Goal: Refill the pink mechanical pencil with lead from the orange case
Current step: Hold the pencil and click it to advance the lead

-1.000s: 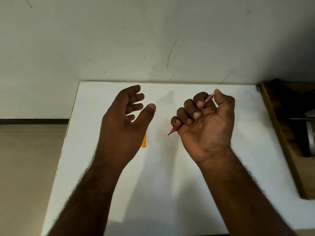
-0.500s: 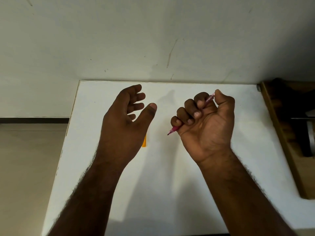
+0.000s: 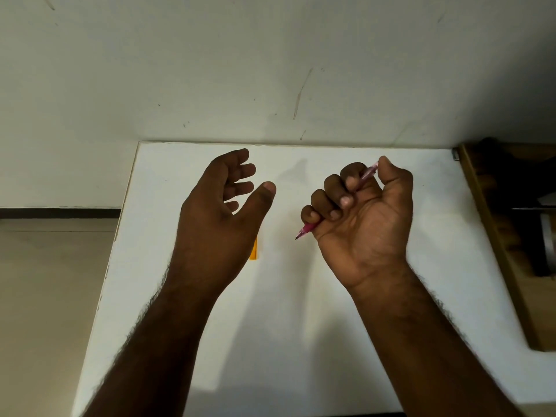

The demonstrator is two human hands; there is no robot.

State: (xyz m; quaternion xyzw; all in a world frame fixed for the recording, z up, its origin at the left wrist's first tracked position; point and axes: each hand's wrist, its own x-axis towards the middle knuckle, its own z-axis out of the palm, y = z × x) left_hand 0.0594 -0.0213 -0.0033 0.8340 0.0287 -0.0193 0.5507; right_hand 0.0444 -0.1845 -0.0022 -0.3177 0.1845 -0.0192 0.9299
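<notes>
My right hand [image 3: 364,218] is closed in a fist around the pink mechanical pencil [image 3: 307,229]. The pencil's tip sticks out down-left below the little finger, and its top end shows under my thumb. My left hand [image 3: 222,212] hovers above the white table with fingers apart and nothing in it. The orange case [image 3: 254,251] lies flat on the table; only a thin strip of it shows past the edge of my left hand, the rest is hidden beneath it.
The white table [image 3: 301,326] meets a pale wall at the back. Its left edge drops to a beige floor [image 3: 45,296]. A dark wooden shelf unit [image 3: 505,236] stands against the table's right side.
Both hands have stayed almost still; the left hand has drifted very slightly and the pencil remains gripped in the right fist.
</notes>
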